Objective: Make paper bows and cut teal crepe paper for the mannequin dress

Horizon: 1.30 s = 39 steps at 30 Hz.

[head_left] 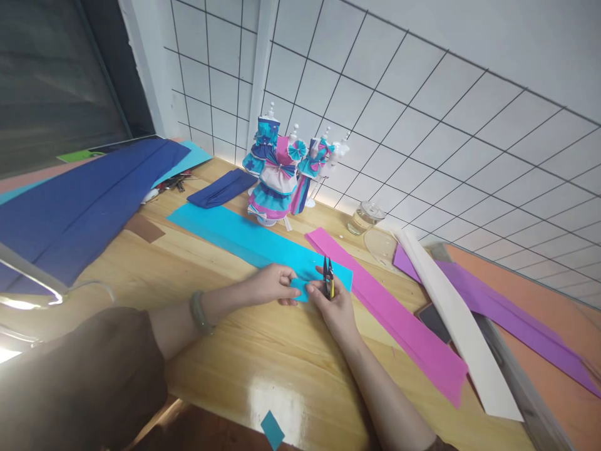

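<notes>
A small turquoise paper piece (pixel 299 289) is pinched between the fingertips of both my hands, above the table's middle. My left hand (pixel 275 285) grips its left end, fingers closed. On the other side, the thumb of my right hand (pixel 337 310) presses on its right end. That same hand also keeps hold of small scissors (pixel 328 279) with dark blades pointing up and a yellow handle, partly hidden by the palm. Just behind the hands lies a long turquoise paper strip (pixel 244 235). A pink paper strip (pixel 380 307) runs to its right.
Several miniature dress forms (pixel 277 169) in paper dresses stand at the back, beside folded navy paper (pixel 220 188). A glass jar (pixel 365 217) sits near the tiled wall. White (pixel 455 313) and purple strips (pixel 507 313) lie right. A turquoise scrap (pixel 273 430) is at the front edge.
</notes>
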### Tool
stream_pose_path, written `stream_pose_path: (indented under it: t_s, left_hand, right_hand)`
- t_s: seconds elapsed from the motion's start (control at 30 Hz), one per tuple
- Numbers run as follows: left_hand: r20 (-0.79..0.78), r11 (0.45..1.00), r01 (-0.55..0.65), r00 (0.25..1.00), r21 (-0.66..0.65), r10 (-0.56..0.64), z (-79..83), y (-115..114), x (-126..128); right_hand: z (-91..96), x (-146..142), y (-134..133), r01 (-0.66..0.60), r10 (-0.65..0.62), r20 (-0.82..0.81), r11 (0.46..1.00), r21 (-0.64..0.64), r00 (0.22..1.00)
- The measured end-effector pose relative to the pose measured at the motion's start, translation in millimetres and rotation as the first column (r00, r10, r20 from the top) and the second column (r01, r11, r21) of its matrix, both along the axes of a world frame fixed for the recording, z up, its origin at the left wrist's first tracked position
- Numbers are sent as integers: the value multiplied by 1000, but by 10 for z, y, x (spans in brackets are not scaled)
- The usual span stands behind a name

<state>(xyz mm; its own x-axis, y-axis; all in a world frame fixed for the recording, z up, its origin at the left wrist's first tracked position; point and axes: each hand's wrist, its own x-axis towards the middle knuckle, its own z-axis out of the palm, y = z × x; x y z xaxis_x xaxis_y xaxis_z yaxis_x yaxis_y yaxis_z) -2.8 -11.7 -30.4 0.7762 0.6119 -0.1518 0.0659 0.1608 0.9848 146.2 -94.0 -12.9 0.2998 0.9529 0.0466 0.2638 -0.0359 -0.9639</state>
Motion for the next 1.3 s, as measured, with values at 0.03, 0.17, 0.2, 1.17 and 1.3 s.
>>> stream_pose_path:
  t_s: [0.03,0.17,0.2,1.17,1.3]
  left_hand:
    - [11,1000,-1,1000,-6,1,1,7,-1]
    - [26,1000,-3,1000,0,3,2,20,-8]
    - [22,1000,-6,1000,27,6,0,19,-10]
    - [53,993,10,998,115,-16,36,5,-16]
    - [48,995,24,998,96,-29,14,11,-14]
  right_hand:
    - [-12,2,0,-22,22,-7,1000,-7,1000]
    - [-49,9,2,-73,73,-16,997,-14,997]
    - [-53,10,2,-71,70,-14,997,-9,997]
    - [-30,2,-5,-81,81,27,997,12,996]
    - [-43,7,1,-78,77,30,996,32,997]
